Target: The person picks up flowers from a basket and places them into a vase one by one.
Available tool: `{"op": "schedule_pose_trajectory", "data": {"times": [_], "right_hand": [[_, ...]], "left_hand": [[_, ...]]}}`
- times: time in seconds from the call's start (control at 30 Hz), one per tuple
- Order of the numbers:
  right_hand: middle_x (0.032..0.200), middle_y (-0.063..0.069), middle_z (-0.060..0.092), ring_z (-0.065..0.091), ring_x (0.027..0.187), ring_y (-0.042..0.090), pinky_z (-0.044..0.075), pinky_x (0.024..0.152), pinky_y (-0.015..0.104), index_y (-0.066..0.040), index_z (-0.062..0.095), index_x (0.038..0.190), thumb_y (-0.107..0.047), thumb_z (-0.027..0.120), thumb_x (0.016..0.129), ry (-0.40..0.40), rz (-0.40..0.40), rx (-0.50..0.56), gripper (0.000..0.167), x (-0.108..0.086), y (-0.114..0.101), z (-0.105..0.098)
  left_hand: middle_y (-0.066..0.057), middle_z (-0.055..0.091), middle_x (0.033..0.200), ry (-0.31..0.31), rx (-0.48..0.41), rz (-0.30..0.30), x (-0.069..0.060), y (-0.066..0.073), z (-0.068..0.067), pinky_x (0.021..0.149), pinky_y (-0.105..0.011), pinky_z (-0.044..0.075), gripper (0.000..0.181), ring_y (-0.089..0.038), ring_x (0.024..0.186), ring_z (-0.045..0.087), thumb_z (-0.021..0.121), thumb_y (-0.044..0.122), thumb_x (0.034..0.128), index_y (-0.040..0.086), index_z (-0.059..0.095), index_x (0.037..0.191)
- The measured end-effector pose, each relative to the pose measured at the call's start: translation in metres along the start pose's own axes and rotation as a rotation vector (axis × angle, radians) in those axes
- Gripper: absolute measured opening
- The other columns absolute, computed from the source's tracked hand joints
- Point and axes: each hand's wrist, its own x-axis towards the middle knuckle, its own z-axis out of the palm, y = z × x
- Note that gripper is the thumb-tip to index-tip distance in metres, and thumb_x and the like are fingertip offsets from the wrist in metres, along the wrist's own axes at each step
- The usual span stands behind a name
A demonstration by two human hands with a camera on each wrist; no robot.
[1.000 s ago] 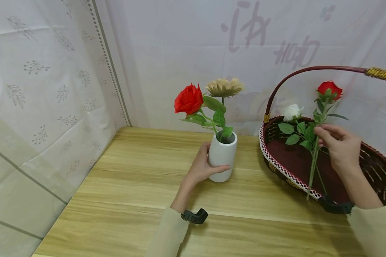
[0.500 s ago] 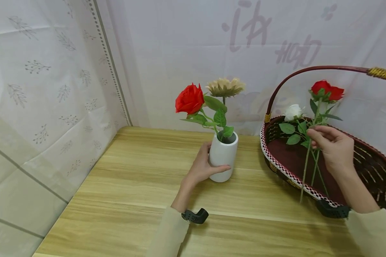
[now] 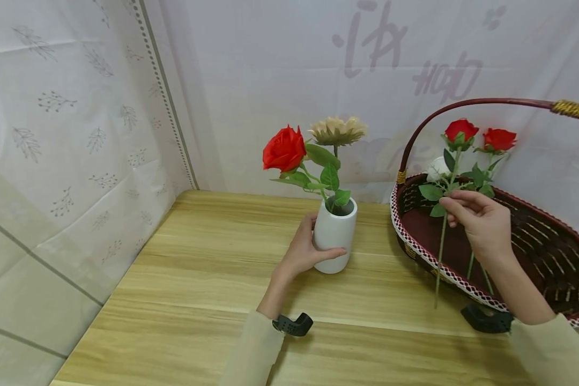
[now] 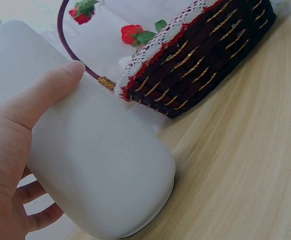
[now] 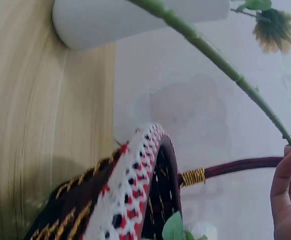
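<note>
My left hand (image 3: 306,249) grips a white vase (image 3: 335,236) that stands upright on the table, thumb across its front. In the vase are a red rose (image 3: 283,150) and a cream flower (image 3: 338,131). Between thumb and fingers, my right hand (image 3: 482,225) pinches the stem of another red rose (image 3: 460,131) over the left rim of the basket. The stem (image 5: 220,62) slants across the right wrist view, its lower end hanging free. Behind my right hand, a further red rose (image 3: 499,139) and a partly hidden white rose (image 3: 436,169) stand in the basket.
The dark woven basket (image 3: 550,236) with a lace rim and an arched handle (image 3: 473,102) takes up the right side. Its handle rises behind the roses. A wooden table (image 3: 212,257) lies underneath, with a white curtain (image 3: 251,80) along the back.
My right hand has moved left with the pinched rose, away from the other red rose that stays in the basket. The left hand and the vase have kept their place.
</note>
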Motion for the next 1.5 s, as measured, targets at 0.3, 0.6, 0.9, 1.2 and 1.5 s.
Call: {"op": "schedule_pose_trajectory", "data": {"times": [0.3, 0.6, 0.9, 1.2, 1.5], "right_hand": [[0.087, 0.006, 0.075, 0.063, 0.061, 0.012, 0.053, 0.055, 0.019, 0.014, 0.066, 0.106, 0.012, 0.069, 0.089, -0.07, -0.054, -0.003, 0.018, 0.001, 0.0, 0.022], [0.088, 0.007, 0.074, 0.062, 0.062, 0.013, 0.054, 0.057, 0.019, 0.021, 0.06, 0.108, 0.01, 0.07, 0.089, -0.092, -0.071, 0.005, 0.024, 0.005, -0.004, 0.036], [0.086, 0.006, 0.074, 0.061, 0.06, 0.013, 0.053, 0.056, 0.019, 0.019, 0.063, 0.107, 0.008, 0.071, 0.089, -0.1, -0.08, -0.002, 0.022, 0.013, -0.011, 0.049], [0.085, 0.009, 0.073, 0.06, 0.059, 0.014, 0.052, 0.055, 0.02, 0.015, 0.065, 0.103, 0.007, 0.071, 0.089, -0.104, -0.126, 0.026, 0.017, 0.028, -0.019, 0.064], [0.086, 0.01, 0.072, 0.06, 0.059, 0.016, 0.054, 0.057, 0.02, 0.012, 0.067, 0.103, 0.002, 0.076, 0.088, -0.054, -0.141, 0.047, 0.02, 0.043, -0.031, 0.077]], "left_hand": [[0.0, 0.05, 0.133, 0.001, -0.005, 0.001, 0.0, -0.001, 0.0, 0.098, -0.043, 0.048, 0.092, -0.017, 0.119, 0.053, 0.092, 0.036, 0.0728, 0.016, 0.037, 0.144], [0.0, 0.05, 0.132, -0.005, -0.006, 0.006, 0.0, -0.001, 0.0, 0.097, -0.041, 0.048, 0.091, -0.016, 0.118, 0.053, 0.092, 0.034, 0.0731, 0.015, 0.038, 0.143], [0.001, 0.05, 0.131, -0.002, 0.0, 0.001, 0.0, -0.002, 0.001, 0.097, -0.04, 0.048, 0.09, -0.015, 0.118, 0.053, 0.092, 0.034, 0.0733, 0.016, 0.038, 0.143], [0.001, 0.051, 0.131, 0.001, 0.0, -0.006, 0.0, -0.001, 0.0, 0.097, -0.04, 0.048, 0.092, -0.016, 0.117, 0.054, 0.092, 0.035, 0.073, 0.016, 0.037, 0.144], [0.0, 0.05, 0.132, -0.002, -0.002, 0.0, 0.001, -0.002, 0.001, 0.097, -0.042, 0.048, 0.093, -0.017, 0.118, 0.054, 0.092, 0.036, 0.0729, 0.015, 0.037, 0.145]]}}
